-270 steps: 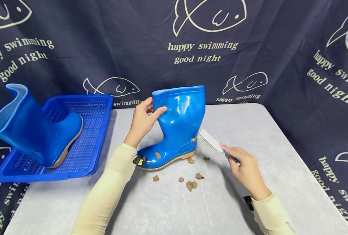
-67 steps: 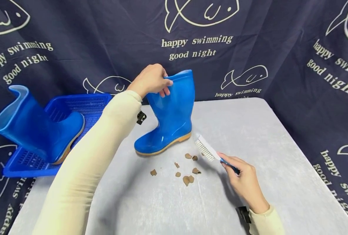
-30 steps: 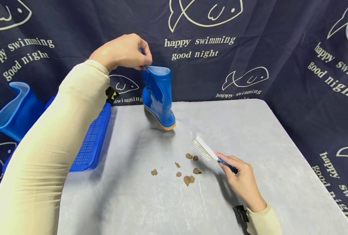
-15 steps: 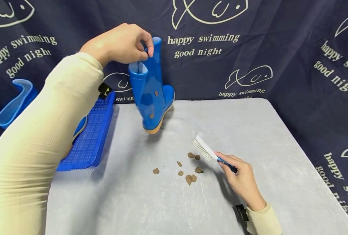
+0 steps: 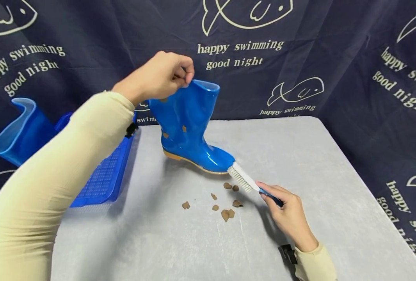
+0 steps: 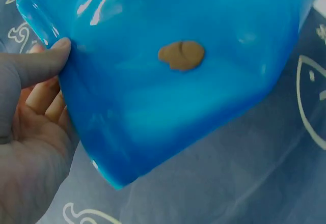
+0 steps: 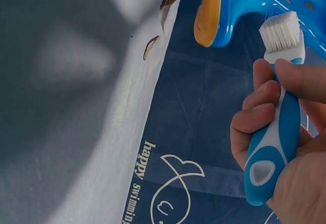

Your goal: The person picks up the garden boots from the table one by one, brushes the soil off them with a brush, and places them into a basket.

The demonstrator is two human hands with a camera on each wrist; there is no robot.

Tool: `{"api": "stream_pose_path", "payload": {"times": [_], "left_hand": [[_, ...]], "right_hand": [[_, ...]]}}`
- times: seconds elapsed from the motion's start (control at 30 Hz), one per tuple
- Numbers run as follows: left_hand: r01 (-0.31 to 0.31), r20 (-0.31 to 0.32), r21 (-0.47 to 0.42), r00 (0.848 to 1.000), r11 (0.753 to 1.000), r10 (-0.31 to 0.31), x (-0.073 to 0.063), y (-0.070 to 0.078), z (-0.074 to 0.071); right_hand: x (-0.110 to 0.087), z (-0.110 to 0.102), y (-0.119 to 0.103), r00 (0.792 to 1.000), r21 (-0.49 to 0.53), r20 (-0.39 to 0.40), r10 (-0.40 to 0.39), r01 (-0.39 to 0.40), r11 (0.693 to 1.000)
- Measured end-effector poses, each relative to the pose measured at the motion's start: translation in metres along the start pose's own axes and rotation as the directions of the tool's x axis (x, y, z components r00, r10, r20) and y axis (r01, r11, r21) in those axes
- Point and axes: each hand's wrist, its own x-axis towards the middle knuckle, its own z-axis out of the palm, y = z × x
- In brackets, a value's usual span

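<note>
My left hand [image 5: 166,74] pinches the top rim of a glossy blue rain boot [image 5: 190,121] with a tan sole. The boot stands tilted over the table, toe pointing right. Brown mud-like patches [image 5: 184,128] stick to its side, and the left wrist view shows one patch [image 6: 182,55] on the shaft near my thumb. My right hand [image 5: 288,210] grips the blue handle of a white-bristled scrub brush [image 5: 244,177]. In the head view the brush head overlaps the boot's toe tip.
Several brown flakes [image 5: 225,215] lie on the grey table [image 5: 264,242] in front of the boot. At left, a blue plastic basket [image 5: 114,171] holds a second blue boot [image 5: 25,128], partly hidden behind my left sleeve. A dark fish-print cloth [image 5: 243,89] hangs behind.
My left hand has lifted and turned the boot: its toe pointed left earlier and now points right, bringing a side with brown patches into view. The brush has stayed nearly still over the last second.
</note>
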Motion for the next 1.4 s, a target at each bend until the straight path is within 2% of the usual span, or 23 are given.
{"api": "stream_pose_path", "payload": {"times": [0.13, 0.27, 0.4, 0.53, 0.63, 0.8, 0.9, 1.07, 1.33, 1.4], "left_hand": [[0.001, -0.032, -0.059, 0.999, 0.998, -0.003, 0.000, -0.002, 0.016], [-0.075, -0.068, -0.090, 0.995, 0.993, 0.069, 0.002, -0.004, 0.034], [-0.126, -0.067, -0.156, 0.991, 0.980, 0.117, 0.002, -0.004, 0.053], [-0.088, -0.068, -0.215, 0.995, 0.973, 0.075, -0.003, -0.006, 0.069], [-0.068, -0.076, -0.220, 0.996, 0.973, 0.052, -0.007, -0.009, 0.075], [-0.111, -0.110, -0.273, 0.990, 0.956, 0.083, -0.018, -0.015, 0.075], [-0.113, -0.152, -0.341, 0.986, 0.933, 0.064, -0.027, -0.020, 0.077], [-0.078, -0.233, -0.410, 0.972, 0.909, -0.022, -0.045, -0.029, 0.083], [-0.103, -0.332, -0.426, 0.942, 0.899, -0.049, -0.072, -0.039, 0.100], [-0.096, -0.337, -0.472, 0.938, 0.876, -0.079, -0.078, -0.043, 0.107]], "right_hand": [[-0.001, 0.000, -0.001, 1.000, 0.004, 0.011, 0.010, -0.010, 1.000], [-0.002, 0.000, -0.001, 1.000, 0.003, 0.010, 0.011, -0.012, 1.000], [-0.002, 0.000, 0.001, 1.000, 0.015, 0.021, 0.012, -0.013, 1.000], [-0.002, -0.001, 0.002, 0.998, 0.021, 0.054, 0.033, -0.034, 0.999], [-0.002, -0.002, 0.002, 0.996, 0.013, 0.072, 0.046, -0.047, 0.999], [0.001, -0.004, 0.001, 0.995, -0.007, 0.095, 0.029, -0.028, 1.000], [0.004, -0.005, 0.000, 0.995, -0.015, 0.100, 0.028, -0.027, 1.000], [0.013, -0.003, -0.006, 0.995, -0.029, 0.095, 0.004, -0.001, 1.000], [0.032, 0.006, -0.014, 0.992, -0.033, 0.099, -0.085, 0.088, 0.996], [0.037, 0.007, -0.015, 0.990, -0.034, 0.096, -0.103, 0.107, 0.994]]}}
